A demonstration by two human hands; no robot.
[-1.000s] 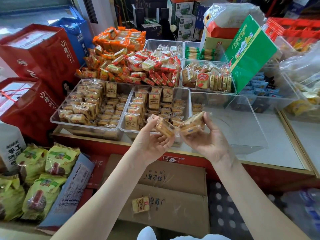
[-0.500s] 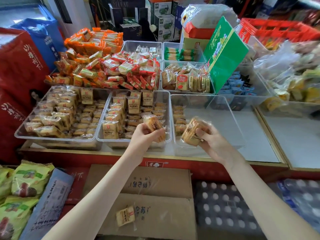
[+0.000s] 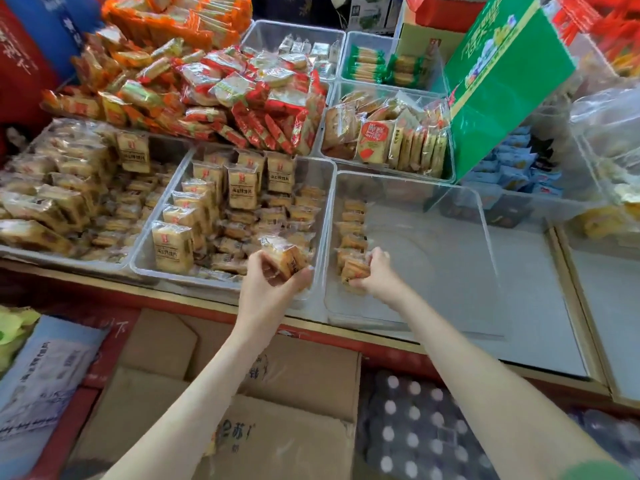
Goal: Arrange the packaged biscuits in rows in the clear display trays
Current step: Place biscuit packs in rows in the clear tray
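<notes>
My left hand (image 3: 273, 282) grips a small stack of clear-wrapped tan biscuit packets (image 3: 285, 256) over the front right corner of the middle clear tray (image 3: 145, 268), which holds rows of the same packets. My right hand (image 3: 375, 277) holds another biscuit packet (image 3: 353, 271) low inside the right clear tray (image 3: 485, 216), at the near end of a single row of biscuit packets (image 3: 353, 225) along that tray's left wall. The remainder of the right tray's floor is bare.
A left tray (image 3: 52, 252) is full of the same packets. Red and orange snack packs (image 3: 221, 84) are heaped behind. A green box (image 3: 502, 81) leans at the back right. Cardboard cartons (image 3: 277, 410) sit below the red counter edge.
My right hand has gone down and forward into the right tray with its packet, reaching the row's near end. My left hand with its stack stays by the middle tray's corner. The camera moved closer.
</notes>
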